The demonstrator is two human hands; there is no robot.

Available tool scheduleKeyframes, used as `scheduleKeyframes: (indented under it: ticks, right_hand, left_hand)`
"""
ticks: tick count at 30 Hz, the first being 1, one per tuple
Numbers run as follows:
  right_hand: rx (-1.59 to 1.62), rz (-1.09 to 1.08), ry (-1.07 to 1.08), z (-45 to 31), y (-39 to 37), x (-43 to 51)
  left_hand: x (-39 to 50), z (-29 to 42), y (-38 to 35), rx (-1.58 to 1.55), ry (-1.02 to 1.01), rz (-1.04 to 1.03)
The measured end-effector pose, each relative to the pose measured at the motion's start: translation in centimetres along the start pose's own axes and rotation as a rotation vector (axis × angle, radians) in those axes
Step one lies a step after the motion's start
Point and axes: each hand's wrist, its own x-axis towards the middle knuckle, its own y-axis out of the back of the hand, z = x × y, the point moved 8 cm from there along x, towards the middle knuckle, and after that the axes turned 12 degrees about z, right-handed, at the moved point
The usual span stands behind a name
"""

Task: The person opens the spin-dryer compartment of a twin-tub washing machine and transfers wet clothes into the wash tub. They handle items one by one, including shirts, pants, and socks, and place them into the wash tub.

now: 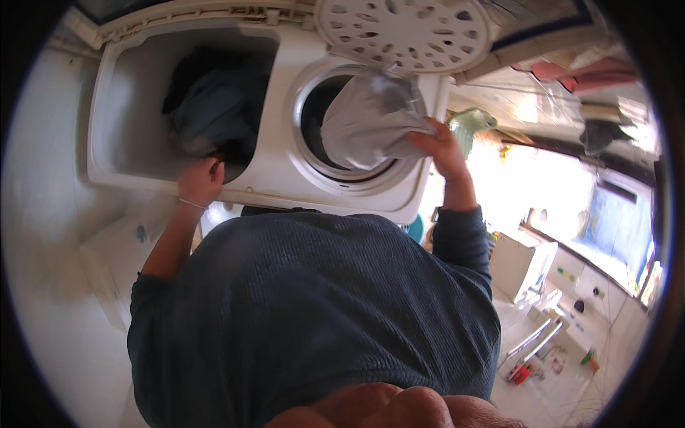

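A white twin-tub washing machine [278,134] stands before me. My right hand [439,147] grips one end of a light grey cloth [369,123], which bulges over the round opening of the spin tub [313,117]. In the left, larger tub [134,107] lies a heap of dark and blue-grey clothes [214,107]. My left hand [202,179] is at the front rim of that tub, its fingers curled; whether it holds anything I cannot tell. Behind the spin tub stands a perforated white plastic lid [404,32], close to the grey cloth.
A wall [48,160] runs along the left. To the right of the machine is a pale green plastic item [471,125]. A teal container [416,227] shows below the machine's right front corner. Farther right are a white cabinet [516,262] and a metal-framed object [535,342] on the floor.
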Motion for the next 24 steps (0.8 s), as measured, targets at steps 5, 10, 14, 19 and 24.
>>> scheduleKeyframes:
  ticks: [5,10,14,19,24]
  right_hand:
    - [0.196,0.918,0.436,-17.3,16.7,-14.4]
    - [-0.333,1.876,0.979,-23.0,17.2,-31.1]
    - [-1.35,0.361,-0.372,5.1,17.8,-17.9]
    - [-0.743,1.133,-0.459,21.0,26.6,-24.1]
    - [-0.69,1.25,-0.37,18.3,24.4,-28.0]
  left_hand:
    - [-0.4,-1.8,-1.6,0.035,0.126,-0.179]
    - [0.9,-1.7,-2.2,-0.204,0.12,-0.128]
    - [3.7,0.6,-2.2,-0.369,0.034,-0.077]
    - [6.8,3.5,-1.2,-0.453,-0.054,-0.04]
    - [7.4,6.7,-2.2,-0.574,-0.089,-0.096]
